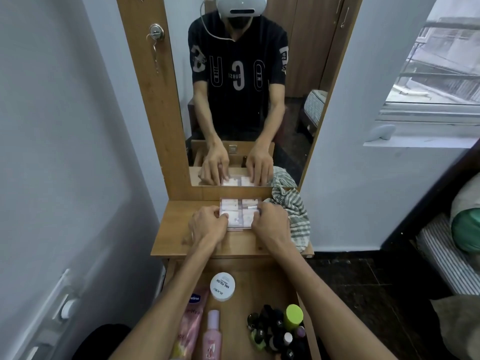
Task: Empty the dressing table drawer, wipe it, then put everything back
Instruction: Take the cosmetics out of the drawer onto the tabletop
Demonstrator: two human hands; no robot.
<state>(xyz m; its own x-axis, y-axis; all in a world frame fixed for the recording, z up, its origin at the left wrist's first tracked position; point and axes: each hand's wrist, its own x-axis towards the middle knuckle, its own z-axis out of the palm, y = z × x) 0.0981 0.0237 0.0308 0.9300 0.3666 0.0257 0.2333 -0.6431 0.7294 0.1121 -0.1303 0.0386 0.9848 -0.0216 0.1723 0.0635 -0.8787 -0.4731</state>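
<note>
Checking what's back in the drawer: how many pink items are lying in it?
2: a pink tube at the drawer's left and a pink bottle beside it; the left forearm may hide more.

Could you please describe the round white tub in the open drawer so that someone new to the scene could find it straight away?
Below the dressing table top, the open drawer holds toiletries. The white tub lies toward the drawer's back, just behind the pink spray bottle and right of the pink tube. Alone among them it is flat, round and white, with black "NAIL POLISH" lettering on its lid.
</note>
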